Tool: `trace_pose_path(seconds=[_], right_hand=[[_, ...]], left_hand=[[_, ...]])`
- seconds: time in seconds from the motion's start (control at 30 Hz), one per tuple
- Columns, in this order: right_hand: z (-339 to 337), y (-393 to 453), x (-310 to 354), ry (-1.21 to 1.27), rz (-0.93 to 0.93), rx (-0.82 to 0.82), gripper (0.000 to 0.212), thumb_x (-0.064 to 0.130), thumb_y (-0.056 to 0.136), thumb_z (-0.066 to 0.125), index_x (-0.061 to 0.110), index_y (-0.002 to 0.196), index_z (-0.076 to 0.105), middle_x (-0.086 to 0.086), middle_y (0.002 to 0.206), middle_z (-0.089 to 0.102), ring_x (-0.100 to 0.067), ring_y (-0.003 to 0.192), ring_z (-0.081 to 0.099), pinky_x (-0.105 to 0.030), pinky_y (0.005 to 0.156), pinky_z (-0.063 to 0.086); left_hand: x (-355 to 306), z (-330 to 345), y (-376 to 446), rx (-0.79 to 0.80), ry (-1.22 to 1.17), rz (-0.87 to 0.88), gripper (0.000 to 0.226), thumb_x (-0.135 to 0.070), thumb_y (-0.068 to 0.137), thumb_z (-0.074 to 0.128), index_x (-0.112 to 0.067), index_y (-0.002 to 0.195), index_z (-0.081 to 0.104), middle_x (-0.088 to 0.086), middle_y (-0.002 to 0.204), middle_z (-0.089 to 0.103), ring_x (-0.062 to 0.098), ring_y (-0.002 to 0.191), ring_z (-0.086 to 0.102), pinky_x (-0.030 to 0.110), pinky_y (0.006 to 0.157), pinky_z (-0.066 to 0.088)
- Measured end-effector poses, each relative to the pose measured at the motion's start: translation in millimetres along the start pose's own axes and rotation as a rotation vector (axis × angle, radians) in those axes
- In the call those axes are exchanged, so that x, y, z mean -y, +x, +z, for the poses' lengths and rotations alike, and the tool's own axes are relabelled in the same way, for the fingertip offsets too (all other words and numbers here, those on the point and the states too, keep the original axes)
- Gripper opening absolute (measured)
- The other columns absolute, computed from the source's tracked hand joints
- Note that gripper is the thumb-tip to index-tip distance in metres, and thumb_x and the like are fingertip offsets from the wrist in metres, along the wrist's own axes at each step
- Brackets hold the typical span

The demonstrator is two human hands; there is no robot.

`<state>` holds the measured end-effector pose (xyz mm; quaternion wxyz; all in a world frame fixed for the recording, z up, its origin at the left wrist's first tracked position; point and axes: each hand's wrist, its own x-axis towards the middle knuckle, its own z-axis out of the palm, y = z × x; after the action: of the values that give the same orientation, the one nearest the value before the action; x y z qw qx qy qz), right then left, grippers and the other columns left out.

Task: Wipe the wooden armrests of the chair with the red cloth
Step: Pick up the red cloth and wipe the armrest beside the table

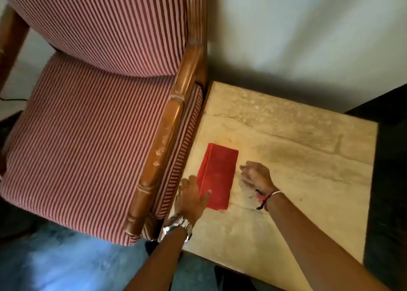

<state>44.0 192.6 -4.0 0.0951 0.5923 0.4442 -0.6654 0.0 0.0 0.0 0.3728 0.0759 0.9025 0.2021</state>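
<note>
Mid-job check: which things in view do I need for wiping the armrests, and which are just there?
For the job:
red cloth, folded flat on the side table
wooden armrest beside the table, with pale marks on top
far armrest, only partly in view
left hand, thumb on the cloth
right hand, beside the cloth

Just there:
side table
striped seat cushion
wristwatch

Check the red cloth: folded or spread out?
Folded. The red cloth lies flat on the side table as a neat narrow rectangle, with a fold line along its left edge.
</note>
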Motion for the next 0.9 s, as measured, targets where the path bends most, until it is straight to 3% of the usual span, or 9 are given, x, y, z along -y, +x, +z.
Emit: trace_pose_path(seconds=[0.1, 0.2, 0.23, 0.37, 0.47, 0.57, 0.7, 0.8, 0.9], right_hand=[[11.4, 27.3, 0.9, 0.002, -0.065, -0.072, 0.035, 0.003, 0.093, 0.07, -0.001, 0.127, 0.061, -0.018, 0.115, 0.065, -0.025, 0.099, 0.065, -0.042, 0.092, 0.053], [32.2, 40.9, 0.7, -0.148, -0.149, -0.129, 0.017, 0.015, 0.086, 0.079, 0.005, 0.1, 0.077, -0.002, 0.084, 0.072, -0.007, 0.074, 0.069, -0.03, 0.081, 0.051], [38.6, 42.2, 0.5, -0.206, -0.172, -0.154, 0.015, 0.018, 0.086, 0.08, 0.006, 0.096, 0.079, -0.002, 0.082, 0.074, -0.01, 0.071, 0.07, -0.028, 0.077, 0.049], [53.9, 38.6, 1.9, -0.299, -0.171, -0.205, 0.021, 0.018, 0.092, 0.071, 0.002, 0.104, 0.077, -0.02, 0.109, 0.077, -0.034, 0.106, 0.072, -0.039, 0.092, 0.055], [53.4, 10.3, 12.3, -0.182, -0.203, -0.175, 0.017, 0.013, 0.098, 0.063, 0.008, 0.11, 0.074, -0.018, 0.117, 0.075, -0.035, 0.11, 0.071, -0.049, 0.102, 0.054], [57.7, -37.7, 28.5, -0.038, -0.294, -0.101, 0.016, 0.009, 0.102, 0.057, 0.019, 0.104, 0.069, -0.009, 0.113, 0.073, -0.017, 0.095, 0.069, -0.043, 0.094, 0.055], [69.9, -104.7, 51.3, 0.043, -0.365, 0.046, 0.016, 0.012, 0.101, 0.057, 0.021, 0.102, 0.071, 0.009, 0.101, 0.077, -0.004, 0.089, 0.074, -0.024, 0.067, 0.059], [93.9, -134.4, 67.1, 0.059, -0.385, 0.128, 0.016, 0.013, 0.1, 0.059, 0.019, 0.108, 0.072, 0.002, 0.112, 0.077, -0.01, 0.101, 0.074, -0.031, 0.074, 0.06], [130.0, -136.7, 75.8, 0.023, -0.382, 0.129, 0.016, 0.014, 0.1, 0.06, 0.018, 0.111, 0.072, -0.006, 0.121, 0.074, -0.019, 0.113, 0.07, -0.038, 0.081, 0.06]], left_hand=[[-1.6, 9.5, 22.7, -0.034, -0.024, 0.033, 0.065, -0.045, 0.086, 0.067, -0.01, 0.134, 0.04, 0.012, 0.129, 0.047, 0.028, 0.109, 0.055, 0.037, 0.082, 0.05], [-4.6, 18.3, 35.4, -0.048, -0.117, -0.021, 0.064, -0.032, 0.081, 0.076, -0.013, 0.131, 0.04, 0.01, 0.126, 0.054, 0.028, 0.103, 0.061, 0.035, 0.079, 0.052], [-5.2, 20.6, 36.9, -0.05, -0.142, -0.028, 0.061, -0.027, 0.082, 0.075, -0.013, 0.13, 0.04, 0.011, 0.125, 0.057, 0.03, 0.106, 0.063, 0.036, 0.082, 0.054], [-6.6, 9.9, 34.2, 0.004, -0.179, 0.003, 0.048, -0.019, 0.087, 0.071, -0.015, 0.126, 0.042, 0.011, 0.12, 0.068, 0.032, 0.106, 0.069, 0.032, 0.078, 0.052], [-10.1, -15.5, 19.6, 0.065, -0.215, 0.068, 0.053, -0.024, 0.087, 0.071, -0.018, 0.13, 0.04, 0.008, 0.123, 0.066, 0.028, 0.109, 0.068, 0.029, 0.079, 0.052], [-13.6, -58.8, -3.0, 0.084, -0.235, 0.129, 0.06, -0.032, 0.084, 0.073, -0.025, 0.133, 0.039, 0.0, 0.122, 0.063, 0.02, 0.108, 0.064, 0.026, 0.082, 0.051], [-1.9, -129.3, -41.7, 0.077, -0.296, 0.198, 0.057, -0.044, 0.079, 0.075, -0.035, 0.125, 0.043, -0.015, 0.117, 0.06, 0.004, 0.098, 0.063, 0.023, 0.079, 0.056], [14.5, -175.6, -51.2, 0.056, -0.338, 0.198, 0.044, -0.042, 0.078, 0.078, -0.039, 0.111, 0.05, -0.019, 0.1, 0.067, -0.007, 0.084, 0.068, 0.012, 0.068, 0.057], [33.1, -202.2, -38.7, 0.015, -0.322, 0.195, 0.037, -0.038, 0.08, 0.078, -0.031, 0.109, 0.056, -0.02, 0.087, 0.063, -0.005, 0.075, 0.064, 0.007, 0.057, 0.053]])
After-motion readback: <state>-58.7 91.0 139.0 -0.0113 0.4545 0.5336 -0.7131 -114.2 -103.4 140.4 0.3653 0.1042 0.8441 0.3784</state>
